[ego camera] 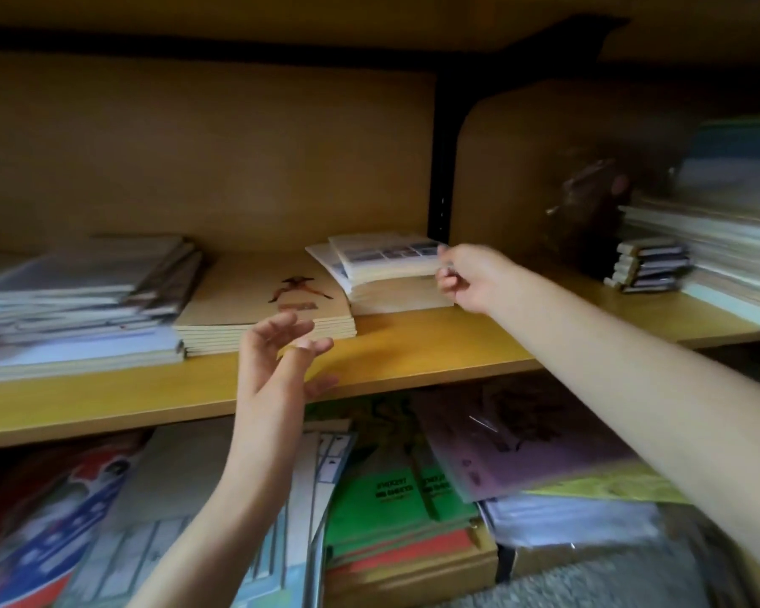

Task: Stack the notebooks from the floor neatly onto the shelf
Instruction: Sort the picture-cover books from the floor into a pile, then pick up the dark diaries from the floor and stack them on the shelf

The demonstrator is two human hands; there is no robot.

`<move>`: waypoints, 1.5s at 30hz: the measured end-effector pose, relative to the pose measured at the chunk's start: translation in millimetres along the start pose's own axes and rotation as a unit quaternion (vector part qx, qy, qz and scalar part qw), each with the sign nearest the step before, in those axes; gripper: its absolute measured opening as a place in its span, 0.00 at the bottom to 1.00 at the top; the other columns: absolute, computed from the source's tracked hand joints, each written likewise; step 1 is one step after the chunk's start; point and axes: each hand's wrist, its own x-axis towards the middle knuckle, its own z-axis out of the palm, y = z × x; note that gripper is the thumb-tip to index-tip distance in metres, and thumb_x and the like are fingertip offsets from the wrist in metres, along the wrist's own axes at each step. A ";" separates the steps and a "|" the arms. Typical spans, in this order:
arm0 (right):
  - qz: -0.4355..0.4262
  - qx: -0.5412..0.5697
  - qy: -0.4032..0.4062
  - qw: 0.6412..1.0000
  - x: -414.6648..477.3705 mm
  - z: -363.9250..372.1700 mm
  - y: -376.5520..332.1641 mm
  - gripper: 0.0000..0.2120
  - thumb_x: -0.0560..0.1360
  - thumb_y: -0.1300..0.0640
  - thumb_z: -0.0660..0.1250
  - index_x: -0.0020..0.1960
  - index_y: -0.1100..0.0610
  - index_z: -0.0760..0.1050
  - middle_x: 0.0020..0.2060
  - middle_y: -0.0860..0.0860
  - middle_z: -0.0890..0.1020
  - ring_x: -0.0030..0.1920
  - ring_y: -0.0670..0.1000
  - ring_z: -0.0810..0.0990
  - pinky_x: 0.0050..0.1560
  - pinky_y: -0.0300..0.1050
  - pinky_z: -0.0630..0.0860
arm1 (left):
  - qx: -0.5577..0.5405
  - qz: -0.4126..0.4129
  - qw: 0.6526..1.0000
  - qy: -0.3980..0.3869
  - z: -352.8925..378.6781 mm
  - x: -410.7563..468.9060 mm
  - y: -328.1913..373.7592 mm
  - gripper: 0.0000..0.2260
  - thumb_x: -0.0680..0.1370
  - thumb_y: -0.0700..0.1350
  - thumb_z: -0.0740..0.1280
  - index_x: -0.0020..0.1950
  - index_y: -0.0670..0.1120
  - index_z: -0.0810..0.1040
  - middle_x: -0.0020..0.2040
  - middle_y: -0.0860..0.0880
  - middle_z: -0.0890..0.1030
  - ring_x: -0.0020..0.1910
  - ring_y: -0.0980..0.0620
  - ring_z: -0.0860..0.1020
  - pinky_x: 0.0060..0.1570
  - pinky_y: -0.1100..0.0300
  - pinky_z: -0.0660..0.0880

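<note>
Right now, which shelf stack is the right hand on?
The small stack by the black upright; right hand holds its right edge. The tan stack and left pile lie farther left.

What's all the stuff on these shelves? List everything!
shelf board: one, yellow wood, across the middle
grey-white notebook pile: one, grey-white, shelf left
beige notebook stack: one, beige, red figure, shelf middle
small booklet stack: one, cream, right of beige stack
little stack: one, grey, shelf right
green books: at least two, green, below shelf
purple folder: one, purple, below shelf, right
left hand: one, open, hovering before the shelf
right hand: one, gripping small booklet stack's edge
</note>
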 end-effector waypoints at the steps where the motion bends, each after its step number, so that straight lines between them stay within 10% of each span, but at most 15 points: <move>1: -0.006 -0.005 0.004 1.000 0.2 0.6 3.2 0.05 0.79 0.67 0.57 0.46 0.61 0.69 0.35 0.53 0.68 0.29 0.45 0.65 0.20 0.32 0.64 | 0.003 0.000 1.000 -0.002 1.2 0.1 -0.8 0.10 0.78 0.38 0.62 0.57 0.48 0.72 0.54 0.51 0.78 0.51 0.55 0.80 0.40 0.60 0.78; 7: -0.127 -0.242 0.077 0.959 -8.0 1.1 27.6 0.26 0.73 0.68 0.67 0.67 0.56 0.63 0.62 0.55 0.65 0.43 0.49 0.73 0.37 0.37 0.76 | 0.092 0.025 0.992 -0.082 3.1 0.7 -2.5 0.06 0.79 0.37 0.60 0.51 0.46 0.74 0.52 0.52 0.78 0.50 0.57 0.80 0.39 0.63 0.78; 18: -0.325 -0.483 -0.004 0.813 -16.3 12.7 41.7 0.12 0.74 0.65 0.64 0.55 0.53 0.71 0.55 0.49 0.72 0.53 0.47 0.72 0.47 0.33 0.67 | 0.311 0.076 0.931 -0.178 -9.4 0.4 -4.0 0.09 0.78 0.41 0.62 0.44 0.52 0.78 0.42 0.45 0.81 0.42 0.44 0.79 0.43 0.40 0.77; 27: -0.388 -0.408 -0.020 0.826 -39.8 -16.8 58.3 0.10 0.76 0.65 0.61 0.49 0.51 0.73 0.49 0.45 0.76 0.50 0.42 0.74 0.44 0.26 0.68 | 0.355 0.187 0.902 -0.156 -1.2 -20.1 -13.6 0.07 0.77 0.40 0.61 0.45 0.51 0.76 0.42 0.55 0.77 0.36 0.54 0.75 0.36 0.49 0.75; 35: -0.474 -0.483 -0.127 0.725 -147.6 -154.5 146.5 0.06 0.69 0.68 0.59 0.41 0.59 0.71 0.39 0.51 0.73 0.42 0.51 0.73 0.43 0.43 0.69 | 0.431 0.248 0.674 -0.546 31.2 -93.7 -62.2 0.08 0.75 0.45 0.60 0.51 0.51 0.75 0.50 0.54 0.77 0.49 0.53 0.76 0.48 0.55 0.72; 39: -0.391 -0.660 -0.238 0.596 -193.8 -250.3 201.0 0.11 0.67 0.64 0.61 0.48 0.55 0.72 0.44 0.51 0.76 0.46 0.51 0.73 0.48 0.41 0.67 | 0.422 0.282 0.557 -0.657 43.3 -131.0 -92.8 0.07 0.75 0.46 0.62 0.52 0.52 0.75 0.54 0.54 0.77 0.53 0.52 0.76 0.53 0.56 0.70; 45: -0.287 -0.750 -0.147 0.577 -225.0 -371.9 229.5 0.17 0.68 0.60 0.64 0.55 0.51 0.68 0.52 0.49 0.75 0.55 0.49 0.72 0.56 0.41 0.64 | 0.370 0.272 0.542 -0.704 87.1 -164.5 -112.8 0.05 0.75 0.44 0.64 0.50 0.51 0.76 0.54 0.53 0.78 0.53 0.54 0.76 0.53 0.62 0.68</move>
